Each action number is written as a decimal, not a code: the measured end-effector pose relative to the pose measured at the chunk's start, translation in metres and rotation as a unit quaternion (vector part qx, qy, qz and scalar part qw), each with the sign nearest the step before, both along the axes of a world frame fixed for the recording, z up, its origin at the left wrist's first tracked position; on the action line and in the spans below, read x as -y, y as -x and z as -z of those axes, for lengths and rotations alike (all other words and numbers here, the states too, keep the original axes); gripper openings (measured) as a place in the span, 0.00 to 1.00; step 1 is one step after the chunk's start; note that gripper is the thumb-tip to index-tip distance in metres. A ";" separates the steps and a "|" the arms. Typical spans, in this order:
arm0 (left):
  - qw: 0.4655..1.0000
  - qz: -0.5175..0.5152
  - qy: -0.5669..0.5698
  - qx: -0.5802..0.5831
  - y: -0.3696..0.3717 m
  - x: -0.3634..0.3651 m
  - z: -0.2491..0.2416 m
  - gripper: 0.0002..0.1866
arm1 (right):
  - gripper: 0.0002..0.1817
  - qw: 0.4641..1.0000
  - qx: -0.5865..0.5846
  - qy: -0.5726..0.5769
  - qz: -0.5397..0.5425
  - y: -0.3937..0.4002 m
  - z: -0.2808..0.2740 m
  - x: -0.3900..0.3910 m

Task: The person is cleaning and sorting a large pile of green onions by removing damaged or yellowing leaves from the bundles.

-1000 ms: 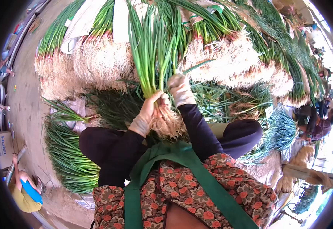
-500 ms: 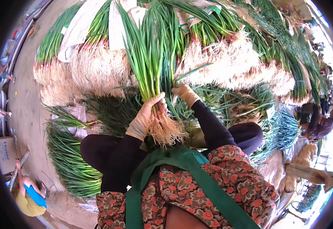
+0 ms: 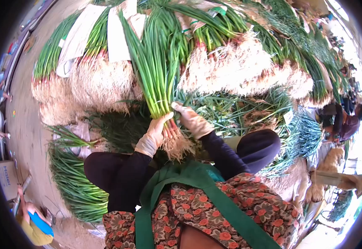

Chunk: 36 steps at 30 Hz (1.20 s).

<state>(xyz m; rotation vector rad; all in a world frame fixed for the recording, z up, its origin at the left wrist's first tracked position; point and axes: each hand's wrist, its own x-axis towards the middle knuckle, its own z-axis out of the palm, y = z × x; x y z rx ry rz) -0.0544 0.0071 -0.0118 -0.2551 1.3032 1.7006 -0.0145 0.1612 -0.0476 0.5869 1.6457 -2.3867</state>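
A bunch of green onions (image 3: 159,85) stands upright at the centre, leaves pointing away and pale roots hanging toward my lap. My left hand (image 3: 154,133), in a light glove, is wrapped round its reddish lower stems. Close against the right side of the same bunch is my right hand (image 3: 191,119), also gloved. Its thumb and fingers are drawn together near the stems; what they pinch, if anything, is hidden. A thin pale band crosses the stems just above my left hand.
Rooted onion bundles (image 3: 102,79) lie in a row beyond my hands. Loose green leaves (image 3: 231,112) cover the ground before me. More onions (image 3: 79,178) lie at left, near a cardboard box (image 3: 6,178). A person (image 3: 35,226) is at lower left, another (image 3: 351,128) at right.
My right hand has moved down and left, closer to my left hand. The loose leaf that stuck out beside the bunch is no longer there. The view has shifted slightly.
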 end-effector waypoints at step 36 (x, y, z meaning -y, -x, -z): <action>0.971 -0.151 -0.157 0.097 0.029 -0.028 -0.035 0.22 | 0.20 0.717 -0.306 -0.584 -0.228 0.037 -0.021 -0.117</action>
